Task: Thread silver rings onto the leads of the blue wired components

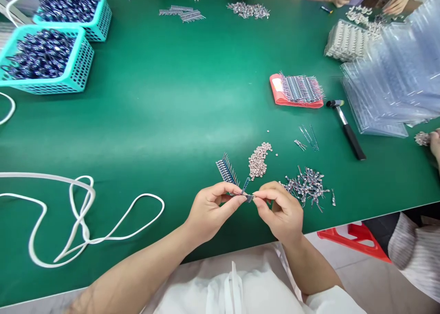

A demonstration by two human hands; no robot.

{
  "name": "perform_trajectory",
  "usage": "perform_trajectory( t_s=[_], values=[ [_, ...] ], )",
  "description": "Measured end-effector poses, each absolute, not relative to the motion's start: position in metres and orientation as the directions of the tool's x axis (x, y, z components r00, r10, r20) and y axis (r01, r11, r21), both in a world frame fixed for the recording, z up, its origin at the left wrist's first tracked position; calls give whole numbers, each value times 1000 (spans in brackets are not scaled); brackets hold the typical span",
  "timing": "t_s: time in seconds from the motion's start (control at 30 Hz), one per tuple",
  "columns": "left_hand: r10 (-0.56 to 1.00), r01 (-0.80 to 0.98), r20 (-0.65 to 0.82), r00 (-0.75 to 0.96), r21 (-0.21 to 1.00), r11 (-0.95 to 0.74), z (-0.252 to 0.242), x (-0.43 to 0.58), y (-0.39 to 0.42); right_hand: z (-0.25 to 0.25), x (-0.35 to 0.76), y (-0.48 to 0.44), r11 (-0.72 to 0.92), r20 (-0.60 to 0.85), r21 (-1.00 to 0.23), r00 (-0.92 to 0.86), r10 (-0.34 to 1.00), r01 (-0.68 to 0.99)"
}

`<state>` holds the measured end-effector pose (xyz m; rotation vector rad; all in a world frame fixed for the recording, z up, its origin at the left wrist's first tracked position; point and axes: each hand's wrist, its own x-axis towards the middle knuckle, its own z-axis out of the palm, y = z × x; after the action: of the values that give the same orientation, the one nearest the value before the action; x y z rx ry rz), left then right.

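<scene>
Though tiny, blue part (248, 196) between hands (209, 209) (281, 212)

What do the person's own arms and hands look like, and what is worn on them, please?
The left hand and right hand are bare: no gloves, rings, watch or bracelets show. The forearms are uncovered too. A white sleeve edge appears only at the right upper arm, part of a white garment with a tie at the front.

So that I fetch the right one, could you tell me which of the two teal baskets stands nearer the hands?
The front basket, lower left; the rear basket sits behind it, farther away.
</scene>
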<state>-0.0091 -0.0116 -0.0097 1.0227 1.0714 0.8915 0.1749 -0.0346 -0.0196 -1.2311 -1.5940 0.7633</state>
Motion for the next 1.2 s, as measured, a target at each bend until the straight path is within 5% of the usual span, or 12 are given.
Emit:
perform_trajectory(
  t_s=[1.2],
  values=[
    [935,-40,-223,277,969,243,-7,-11,-9,-18,177,-34,218,205,-927,-76,976,304]
  ],
)
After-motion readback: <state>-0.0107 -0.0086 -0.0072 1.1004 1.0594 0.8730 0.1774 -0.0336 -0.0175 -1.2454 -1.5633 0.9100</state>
